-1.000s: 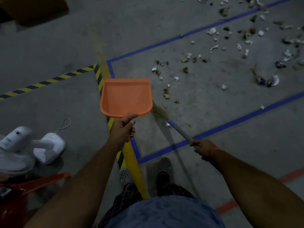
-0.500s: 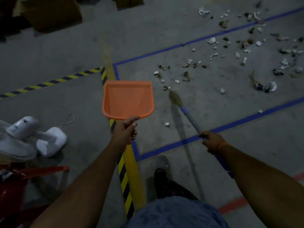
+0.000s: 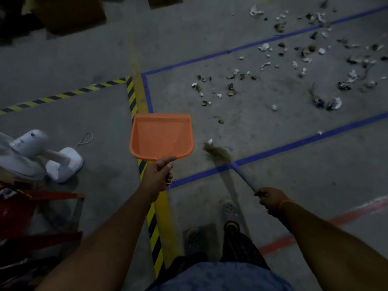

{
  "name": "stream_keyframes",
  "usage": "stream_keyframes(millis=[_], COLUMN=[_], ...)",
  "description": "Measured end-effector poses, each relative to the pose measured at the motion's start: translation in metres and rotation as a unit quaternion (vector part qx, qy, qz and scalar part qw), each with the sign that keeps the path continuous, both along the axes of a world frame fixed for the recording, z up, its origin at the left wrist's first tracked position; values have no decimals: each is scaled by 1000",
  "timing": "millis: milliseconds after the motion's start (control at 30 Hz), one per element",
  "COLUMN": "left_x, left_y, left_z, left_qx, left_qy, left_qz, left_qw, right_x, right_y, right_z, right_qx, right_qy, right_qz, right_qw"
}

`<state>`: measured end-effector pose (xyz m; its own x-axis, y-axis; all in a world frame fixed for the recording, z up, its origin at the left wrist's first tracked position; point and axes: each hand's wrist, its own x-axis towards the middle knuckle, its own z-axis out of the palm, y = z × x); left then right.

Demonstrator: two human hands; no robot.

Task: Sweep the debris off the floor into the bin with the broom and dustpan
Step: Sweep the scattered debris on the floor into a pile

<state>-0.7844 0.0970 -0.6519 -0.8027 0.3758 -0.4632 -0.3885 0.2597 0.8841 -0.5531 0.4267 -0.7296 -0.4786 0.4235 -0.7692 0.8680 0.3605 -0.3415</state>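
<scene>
On the concrete floor (image 3: pixel 294 175): left hand (image 3: pixel 156 178) grips orange dustpan (image 3: pixel 161 136), right hand (image 3: pixel 270 199) grips broom (image 3: pixel 222 156), debris (image 3: pixel 273 66) scattered ahead inside blue tape (image 3: pixel 294 144). White fan (image 3: pixel 37 152) lies left, near hazard tape (image 3: pixel 131 95).

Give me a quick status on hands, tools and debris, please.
Left hand grips empty orange plastic dustpan. Right hand grips grey-handled straw broom. Scattered paper-and-leaf debris unswept ahead.
</scene>
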Motion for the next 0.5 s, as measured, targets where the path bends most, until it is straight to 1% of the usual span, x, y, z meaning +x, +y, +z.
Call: stream_keyframes(millis=[167, 267, 333, 500], left_x=[4, 3, -1, -15], left_y=[40, 73, 92, 123], left_z=[4, 11, 16, 26], left_qx=[-11, -9, -4, 9], left_qy=[-3, 1, 10, 18], left_qz=[12, 23, 26, 34], left_qw=[1000, 1000, 1000, 999], right_x=[-23, -43, -60, -102], right_y=[33, 61, 78, 98], right_z=[9, 13, 12, -2], right_qx=[35, 31, 21, -3], right_qy=[54, 79, 82, 55], right_qz=[-35, -34, -15, 43], right_qw=[997, 996, 996, 998])
